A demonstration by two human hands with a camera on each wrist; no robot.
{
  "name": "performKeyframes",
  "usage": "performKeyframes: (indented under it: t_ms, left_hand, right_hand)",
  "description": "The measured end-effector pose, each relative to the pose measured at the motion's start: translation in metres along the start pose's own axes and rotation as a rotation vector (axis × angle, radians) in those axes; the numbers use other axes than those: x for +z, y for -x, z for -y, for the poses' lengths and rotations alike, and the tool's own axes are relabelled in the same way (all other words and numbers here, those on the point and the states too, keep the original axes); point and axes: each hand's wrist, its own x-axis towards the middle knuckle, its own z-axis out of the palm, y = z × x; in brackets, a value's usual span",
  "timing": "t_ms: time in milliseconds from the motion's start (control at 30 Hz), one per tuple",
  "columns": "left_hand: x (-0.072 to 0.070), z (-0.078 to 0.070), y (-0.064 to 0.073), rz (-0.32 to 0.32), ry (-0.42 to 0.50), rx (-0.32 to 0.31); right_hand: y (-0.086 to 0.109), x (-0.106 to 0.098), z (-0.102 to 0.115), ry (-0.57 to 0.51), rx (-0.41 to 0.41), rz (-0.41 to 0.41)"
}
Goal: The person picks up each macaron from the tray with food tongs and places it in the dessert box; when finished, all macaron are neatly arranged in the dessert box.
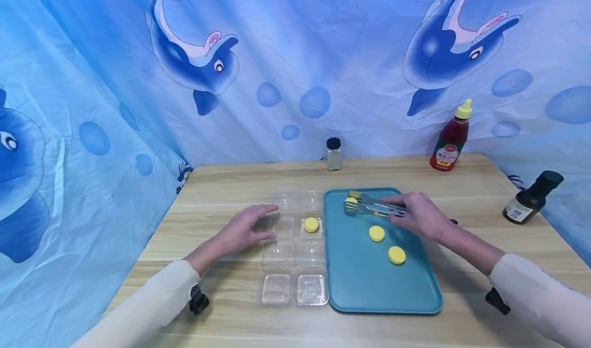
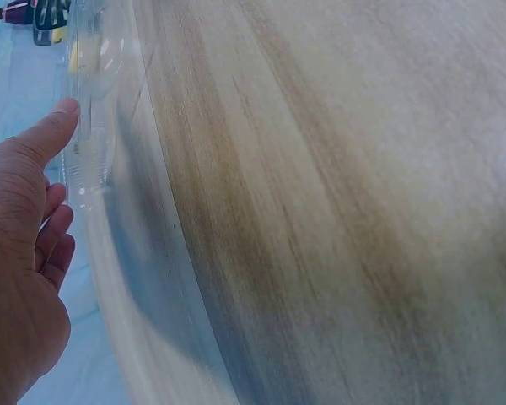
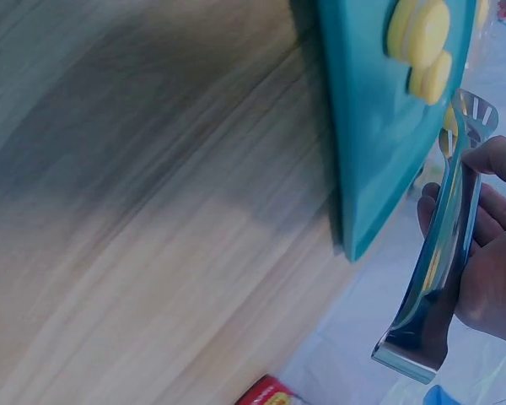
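My right hand (image 1: 421,215) grips metal tongs (image 3: 443,245) over the far part of a teal tray (image 1: 369,286). The tongs' slotted ends lie around a yellow macaron (image 1: 351,201) near the tray's far left corner; whether they touch it I cannot tell. Another yellow patch shows behind the tongs' arms, partly hidden. Closer to me on the tray sit two yellow macarons, one at mid-tray (image 1: 376,233) and one nearer (image 1: 396,255). A clear plastic container (image 1: 277,289) with several compartments holds one yellow macaron (image 1: 311,225). My left hand (image 1: 247,229), fingers relaxed, is at its left edge.
At the back of the wooden table (image 1: 221,184) stands a small black-capped jar (image 1: 334,155). A red sauce bottle (image 1: 451,140) is at the back right, and a dark bottle (image 1: 531,199) is by the right edge. A blue dolphin-print curtain (image 1: 286,81) hangs behind.
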Motion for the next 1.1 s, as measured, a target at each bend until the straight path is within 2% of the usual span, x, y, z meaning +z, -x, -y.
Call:
performKeyframes:
  t_ms: [367,700,900,1100]
  left_hand:
    - [0.002,0.000,-0.002,0.005,-0.014,-0.005]
    - [-0.001,-0.002,-0.002,0.014,-0.015,-0.016]
    - [-0.001,-0.002,-0.004,0.018,-0.024,-0.020]
    - [-0.002,-0.003,-0.005,0.021,-0.016,-0.014]
  right_hand:
    - [-0.012,0.008,0.026,-0.044,-0.029,0.030]
    - [-0.027,0.026,0.054,-0.060,-0.121,0.053]
    - [-0.038,0.041,0.071,-0.102,-0.162,0.101]
    - [-0.049,0.056,0.084,-0.080,-0.224,0.102]
